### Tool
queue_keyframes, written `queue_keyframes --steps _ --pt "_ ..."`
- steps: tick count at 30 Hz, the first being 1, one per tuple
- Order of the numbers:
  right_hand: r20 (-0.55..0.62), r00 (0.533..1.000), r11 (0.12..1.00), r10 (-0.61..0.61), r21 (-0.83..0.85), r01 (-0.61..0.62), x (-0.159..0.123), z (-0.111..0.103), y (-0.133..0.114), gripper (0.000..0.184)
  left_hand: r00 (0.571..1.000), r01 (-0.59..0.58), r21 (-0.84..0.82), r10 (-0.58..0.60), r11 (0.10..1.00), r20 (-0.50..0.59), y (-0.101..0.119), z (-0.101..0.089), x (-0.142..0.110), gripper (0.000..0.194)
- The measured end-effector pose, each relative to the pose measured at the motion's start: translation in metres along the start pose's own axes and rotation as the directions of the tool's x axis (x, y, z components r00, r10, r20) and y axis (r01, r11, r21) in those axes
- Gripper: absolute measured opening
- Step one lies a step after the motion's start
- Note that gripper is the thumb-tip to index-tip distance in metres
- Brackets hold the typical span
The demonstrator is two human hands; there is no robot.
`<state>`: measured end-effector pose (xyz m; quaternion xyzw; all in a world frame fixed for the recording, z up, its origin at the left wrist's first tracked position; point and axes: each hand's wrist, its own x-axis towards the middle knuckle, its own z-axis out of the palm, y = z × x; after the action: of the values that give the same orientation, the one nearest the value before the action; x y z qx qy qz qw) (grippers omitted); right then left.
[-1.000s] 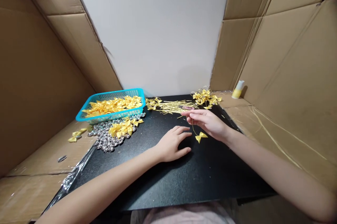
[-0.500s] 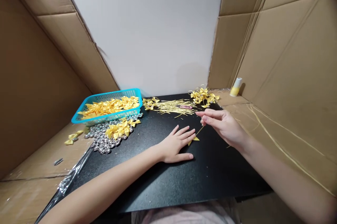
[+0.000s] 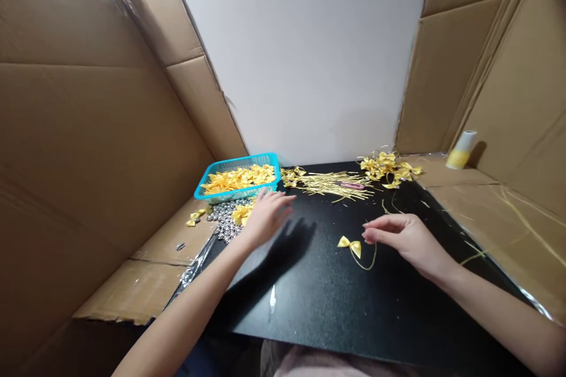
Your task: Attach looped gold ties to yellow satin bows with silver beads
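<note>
Between thumb and fingertips, my right hand [image 3: 398, 235] pinches a thin gold cord [image 3: 370, 265]. The cord loops down to a yellow ribbon bow [image 3: 350, 246] on the black tabletop [image 3: 309, 300], just left of that hand. My left hand [image 3: 270, 215] hovers over the table with its fingers apart and nothing in them. Behind and beside it lie a pile of silver beads [image 3: 224, 220] and several yellow bows [image 3: 241, 213] on top of them, partly hidden by the hand.
A blue basket [image 3: 201, 191] full of yellow bows stands at the back left. Cut gold cords [image 3: 327, 185] lie at the back with a pink-handled tool [image 3: 352, 186] on them. Corded bows [image 3: 384, 166] are heaped at back right, near a thread cone [image 3: 462, 150]. Cardboard walls [image 3: 88, 147] flank the table.
My left hand has lifted off the bow and moved left toward the beads. My right hand still pinches the cord, and the bow now shows uncovered. The view has turned left.
</note>
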<state>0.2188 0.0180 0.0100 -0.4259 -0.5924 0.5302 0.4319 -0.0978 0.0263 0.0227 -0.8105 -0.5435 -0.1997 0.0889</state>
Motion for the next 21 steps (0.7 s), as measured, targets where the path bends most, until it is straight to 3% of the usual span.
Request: queue_keyframes --steps 2,3,4,8,14,17,21 --pt "-0.009 1.0 1.0 -0.012 -0.017 0.012 0.001 0.002 0.004 0.036 0.967 0.212 0.104 -0.193 0.972 -0.167 -0.039 -0.021 -0.008 0.023" --pt "-0.014 1.0 0.999 -0.015 -0.032 0.015 0.002 0.002 0.007 0.037 0.911 0.363 0.157 -0.315 0.918 -0.267 -0.059 -0.031 -0.015 0.025" --pt "-0.014 1.0 0.999 -0.015 -0.051 0.014 0.002 0.002 0.01 0.038 0.872 0.441 0.183 -0.371 0.879 -0.318 -0.078 -0.04 -0.023 0.028" --pt "0.119 0.993 0.98 0.01 -0.201 0.014 0.004 0.004 0.03 0.041 0.755 0.626 0.251 -0.492 0.738 -0.433 -0.133 -0.057 -0.069 0.029" --pt "0.281 0.957 0.838 -0.07 -0.504 0.209 0.014 0.002 0.06 0.035 0.587 0.8 0.243 -0.637 0.548 -0.5 -0.167 -0.051 -0.116 0.033" --pt "0.376 0.916 0.807 -0.137 -0.494 0.324 0.02 -0.003 0.061 0.03 0.567 0.821 0.242 -0.685 0.517 -0.458 -0.175 -0.05 -0.12 0.036" --pt "0.459 0.88 0.85 -0.122 -0.409 0.332 0.023 -0.006 0.054 0.028 0.612 0.791 0.275 -0.728 0.547 -0.309 -0.178 -0.047 -0.121 0.04"
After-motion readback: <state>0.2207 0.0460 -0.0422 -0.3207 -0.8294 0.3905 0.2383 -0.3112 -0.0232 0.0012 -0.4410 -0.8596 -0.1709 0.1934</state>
